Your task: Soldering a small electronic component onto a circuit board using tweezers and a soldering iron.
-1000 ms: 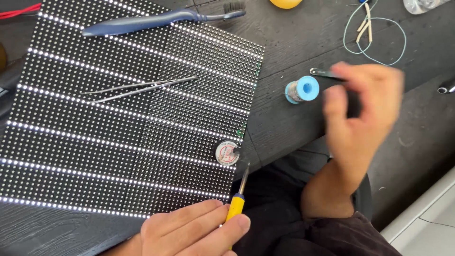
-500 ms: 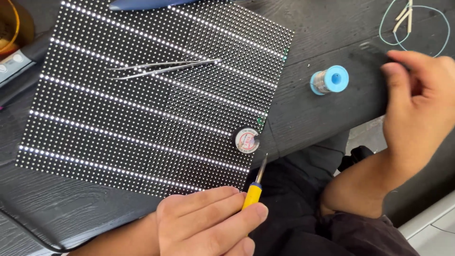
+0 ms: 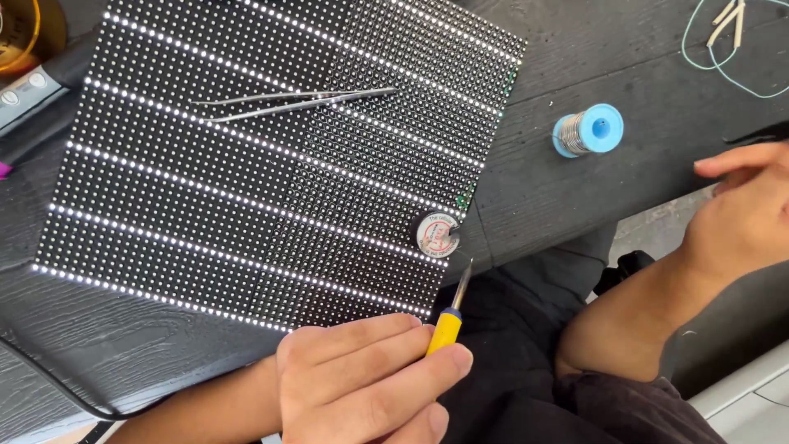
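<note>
My left hand (image 3: 362,378) grips the soldering iron (image 3: 450,316), its tip slanting up-right toward the small round tin (image 3: 436,234); my right hand (image 3: 740,218) hangs open, farther off.

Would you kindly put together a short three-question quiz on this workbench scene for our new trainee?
1. True or false: the tweezers lie on the LED panel.
2. Which hand grips the yellow-handled tool? A) left hand B) right hand
3. Fill in: the spool with blue ends lies on the ____, off the panel.

Key:
1. True; they rest across the panel's upper part.
2. A; the right hand holds nothing that shows.
3. Dark table, to the right of the panel. The tool's tip points toward the small round tin at the panel's corner.
</note>
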